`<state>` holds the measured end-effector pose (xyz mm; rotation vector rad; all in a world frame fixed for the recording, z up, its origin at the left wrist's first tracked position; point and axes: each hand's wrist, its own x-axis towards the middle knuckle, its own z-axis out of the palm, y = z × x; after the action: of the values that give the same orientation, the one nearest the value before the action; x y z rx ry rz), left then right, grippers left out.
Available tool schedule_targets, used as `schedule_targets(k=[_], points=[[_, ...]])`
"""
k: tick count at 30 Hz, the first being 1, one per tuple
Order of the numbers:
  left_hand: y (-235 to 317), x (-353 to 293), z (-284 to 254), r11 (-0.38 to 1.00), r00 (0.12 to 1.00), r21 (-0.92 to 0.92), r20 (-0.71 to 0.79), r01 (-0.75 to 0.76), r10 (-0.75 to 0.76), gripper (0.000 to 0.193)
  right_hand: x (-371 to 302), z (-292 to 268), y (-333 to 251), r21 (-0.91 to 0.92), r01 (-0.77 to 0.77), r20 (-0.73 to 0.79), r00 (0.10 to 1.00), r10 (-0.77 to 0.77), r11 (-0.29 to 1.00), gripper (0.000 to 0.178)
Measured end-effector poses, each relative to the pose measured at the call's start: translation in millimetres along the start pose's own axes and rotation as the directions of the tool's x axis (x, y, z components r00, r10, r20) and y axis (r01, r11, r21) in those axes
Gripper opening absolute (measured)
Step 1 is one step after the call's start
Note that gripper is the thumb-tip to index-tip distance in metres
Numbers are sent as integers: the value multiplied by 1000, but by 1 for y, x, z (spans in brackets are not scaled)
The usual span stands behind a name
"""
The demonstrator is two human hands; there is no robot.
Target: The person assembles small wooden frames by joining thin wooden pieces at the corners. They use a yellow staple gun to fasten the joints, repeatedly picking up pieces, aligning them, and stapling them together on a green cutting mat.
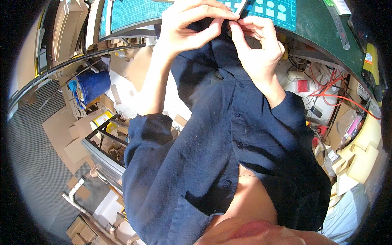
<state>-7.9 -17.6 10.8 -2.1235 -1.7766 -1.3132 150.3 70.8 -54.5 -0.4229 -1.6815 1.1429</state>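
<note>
At the top of the view, above the near edge of the worktable, my two hands meet fingertip to fingertip. My left hand [188,26] is closed in a pinch, thumb against forefinger, at the lower end of a thin pale strip [242,7]. Close against it, my right hand [261,38] pinches at the same spot, its other fingers curled. The strip slants up out of the picture, and its exact kind cannot be made out. Behind the hands lies a teal cutting mat [289,16] with a printed grid and pale shapes.
A clear ruler [339,28] and a yellow tool [370,61] lie along the dark green tabletop [314,30] to the right. Below left stand a blue bin [94,83] and a metal-framed cabinet [104,157]. Red cables [332,83] hang at the right. Cardboard [67,141] covers the left floor.
</note>
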Motion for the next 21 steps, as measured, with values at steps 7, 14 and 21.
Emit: schedule_targets(k=[7,14,21], points=[[0,0,2,1000,1000,-12,-13,4,-5,22,-1,2,0,18,-55,-8,998,55,998,21],[-5,-2,4,998,995,19,-69,-66,67,23,-1,-3,2,-3,8,14,1000,-8,1000,20],[0,-3,2,998,998,38,-39,-46,48,24,25,-122,-5,-293,125,-189,964,-186,948,16]])
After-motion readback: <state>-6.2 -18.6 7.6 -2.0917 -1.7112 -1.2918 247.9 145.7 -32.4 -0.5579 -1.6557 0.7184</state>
